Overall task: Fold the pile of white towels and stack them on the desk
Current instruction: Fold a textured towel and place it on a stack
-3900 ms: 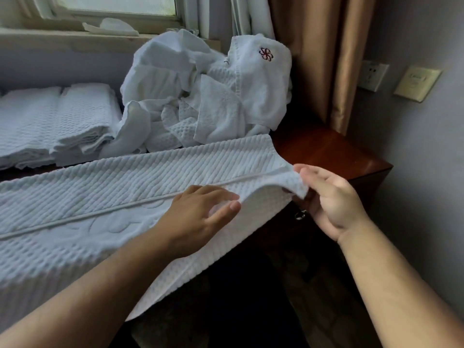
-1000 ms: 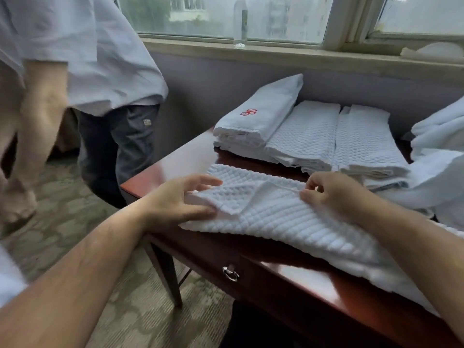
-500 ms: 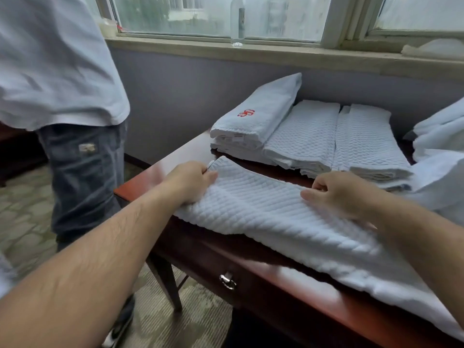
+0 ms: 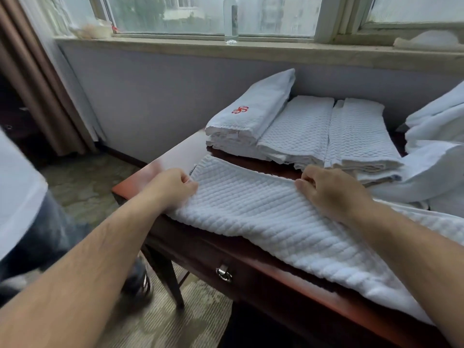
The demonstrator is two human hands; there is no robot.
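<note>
A white waffle towel (image 4: 263, 217) lies along the front of the desk (image 4: 173, 154). The left grip (image 4: 173, 185) is curled on the towel's left end, pinching the fabric. The right grip (image 4: 329, 189) pinches its far edge, and the towel's end lies flat between the two. Folded towels (image 4: 301, 126) are stacked just behind, with the unfolded pile (image 4: 439, 146) to their right.

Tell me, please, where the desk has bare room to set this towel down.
The desk is bare at its left corner, beyond the towel's end, and in a narrow strip between towel and stacks. The back is crowded with three stacks, the right with the unfolded pile.
</note>
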